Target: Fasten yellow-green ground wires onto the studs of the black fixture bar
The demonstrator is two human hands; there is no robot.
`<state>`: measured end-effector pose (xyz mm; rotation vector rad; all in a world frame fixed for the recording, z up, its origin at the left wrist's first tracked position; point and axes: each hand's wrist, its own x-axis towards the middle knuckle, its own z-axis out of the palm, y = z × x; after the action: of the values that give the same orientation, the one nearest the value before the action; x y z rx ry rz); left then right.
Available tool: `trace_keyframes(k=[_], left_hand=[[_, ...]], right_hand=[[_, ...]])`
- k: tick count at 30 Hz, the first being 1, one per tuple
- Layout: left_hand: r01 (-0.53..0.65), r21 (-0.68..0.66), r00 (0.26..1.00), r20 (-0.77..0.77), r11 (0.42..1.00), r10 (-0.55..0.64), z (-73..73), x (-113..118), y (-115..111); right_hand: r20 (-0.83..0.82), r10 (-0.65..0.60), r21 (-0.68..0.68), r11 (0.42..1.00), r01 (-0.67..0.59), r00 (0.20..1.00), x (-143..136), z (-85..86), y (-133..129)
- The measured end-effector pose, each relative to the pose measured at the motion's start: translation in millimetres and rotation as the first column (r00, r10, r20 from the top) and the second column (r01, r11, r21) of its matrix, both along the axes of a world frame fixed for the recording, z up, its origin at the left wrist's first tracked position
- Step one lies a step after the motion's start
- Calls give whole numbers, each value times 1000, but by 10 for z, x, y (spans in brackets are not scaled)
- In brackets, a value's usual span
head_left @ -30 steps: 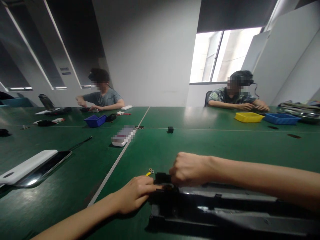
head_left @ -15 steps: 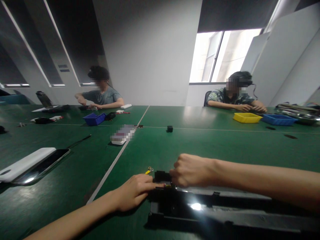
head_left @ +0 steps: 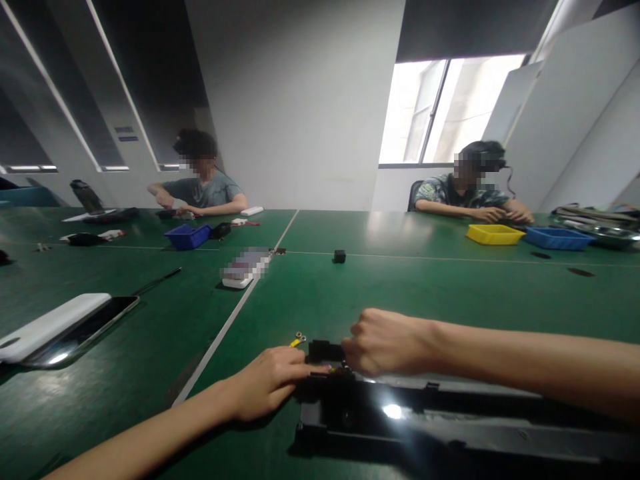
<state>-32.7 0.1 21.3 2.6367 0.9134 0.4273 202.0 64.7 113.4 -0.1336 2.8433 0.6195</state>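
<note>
A long black housing [head_left: 370, 417] lies on the green table at the lower right. My left hand [head_left: 273, 383] reaches its left end, the index finger stretched onto small parts there and the other fingers curled beneath. Over the same end, my right hand [head_left: 377, 341] is closed, its fingertips hidden behind the hand; what it grips, if anything, cannot be made out. Small coloured bits show between the two hands. Yellow ring terminals [head_left: 299, 340] lie just beyond my left hand.
A white case and a phone [head_left: 95, 333] lie at the left. A white device [head_left: 245, 268] and a small black cube [head_left: 339, 257] stand farther back. Two people sit across the table near blue trays [head_left: 188, 236] and a yellow tray [head_left: 495, 235].
My right hand has shifted very slightly at the housing's left end. My left hand keeps its place, finger still stretched out.
</note>
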Motion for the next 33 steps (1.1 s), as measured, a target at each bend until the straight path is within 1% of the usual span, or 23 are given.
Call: trace_keyframes(k=[5,13,19,26,33], left_hand=[[-11,12,1000,-16,1000,11,-1,-12,-6],[-24,-1,999,-24,1000,24,-18,-19,-6],[-4,4,1000,-1,1000,4,6,9,-4],[-11,7,1000,-5,1000,11,-2,2,-9],[-22,40,999,-23,999,23,-21,-12,-8]], right_hand=[[-14,-2,-2,1000,2,1000,32,5,2],[-17,4,7,1000,-4,1000,34,-46,24],[-23,12,9,1000,-11,1000,29,-59,35],[-73,42,27,999,-40,996,48,-93,14],[-144,47,62,997,-38,988,124,-181,-44]])
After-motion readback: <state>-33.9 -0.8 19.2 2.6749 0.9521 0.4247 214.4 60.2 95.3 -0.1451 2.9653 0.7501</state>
